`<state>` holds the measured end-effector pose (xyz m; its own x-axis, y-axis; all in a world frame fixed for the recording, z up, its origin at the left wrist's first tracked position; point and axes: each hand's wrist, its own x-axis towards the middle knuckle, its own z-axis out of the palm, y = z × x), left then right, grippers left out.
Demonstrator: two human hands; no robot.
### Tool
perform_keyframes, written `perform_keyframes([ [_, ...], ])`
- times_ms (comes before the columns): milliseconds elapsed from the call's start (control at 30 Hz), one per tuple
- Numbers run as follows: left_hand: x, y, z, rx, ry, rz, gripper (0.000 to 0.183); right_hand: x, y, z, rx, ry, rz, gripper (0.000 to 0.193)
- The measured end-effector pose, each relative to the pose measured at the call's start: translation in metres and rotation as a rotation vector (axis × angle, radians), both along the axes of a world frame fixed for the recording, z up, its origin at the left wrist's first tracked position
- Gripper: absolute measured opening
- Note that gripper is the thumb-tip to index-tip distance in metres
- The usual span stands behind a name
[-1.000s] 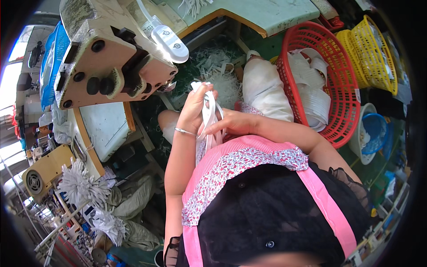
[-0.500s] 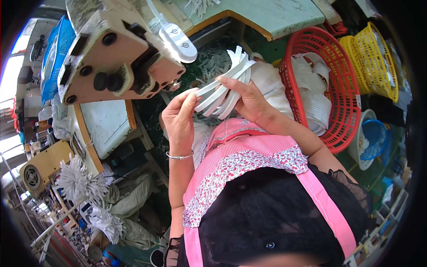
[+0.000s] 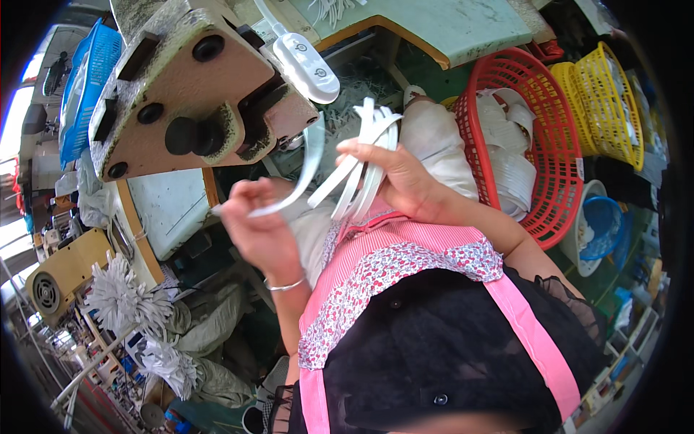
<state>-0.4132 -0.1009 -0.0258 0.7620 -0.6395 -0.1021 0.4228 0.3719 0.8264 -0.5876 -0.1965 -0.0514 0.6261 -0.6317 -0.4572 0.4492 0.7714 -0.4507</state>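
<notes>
In my right hand [image 3: 408, 181] is a bunch of narrow white strips [image 3: 374, 134], pinched under the thumb, with loose ends above and below. My left hand [image 3: 262, 228] is closed on a single white strip [image 3: 309, 166], held apart from the bunch. This strip curves upward, its far end near the underside of the sewing machine head [image 3: 195, 94]. The left fingers are slightly blurred. Both hands are over my lap, in front of the pink apron [image 3: 405, 242].
The machine head and a white lamp [image 3: 307, 65] hang close above the left hand. A red basket [image 3: 560, 210] with rolls of white band stands at the right, yellow baskets [image 3: 600, 101] beyond it. Bunches of white strips [image 3: 126, 300] hang at the left.
My left hand has moved left and down, drawing one strip away from the bunch. The right hand has shifted slightly downward with the rest. The machine head looks larger in view.
</notes>
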Motion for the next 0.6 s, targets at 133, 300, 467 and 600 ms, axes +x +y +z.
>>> perform_keyframes([
  [133,0.038,0.025,-0.006,-0.077,-0.025,-0.081,0.031,-0.006,-0.017,0.008,-0.015,0.009,-0.056,0.031],
  [300,-0.010,-0.005,-0.004,0.276,-0.138,-0.353,0.017,0.013,-0.019,0.012,-0.046,-0.055,-0.150,0.028],
  [467,-0.015,-0.025,-0.003,0.260,-0.267,-0.311,0.014,0.003,-0.027,0.005,-0.189,-0.067,-0.133,0.023],
  [600,-0.018,-0.032,-0.002,0.291,-0.346,-0.322,0.012,0.000,-0.033,0.003,-0.368,-0.017,-0.137,0.021],
])
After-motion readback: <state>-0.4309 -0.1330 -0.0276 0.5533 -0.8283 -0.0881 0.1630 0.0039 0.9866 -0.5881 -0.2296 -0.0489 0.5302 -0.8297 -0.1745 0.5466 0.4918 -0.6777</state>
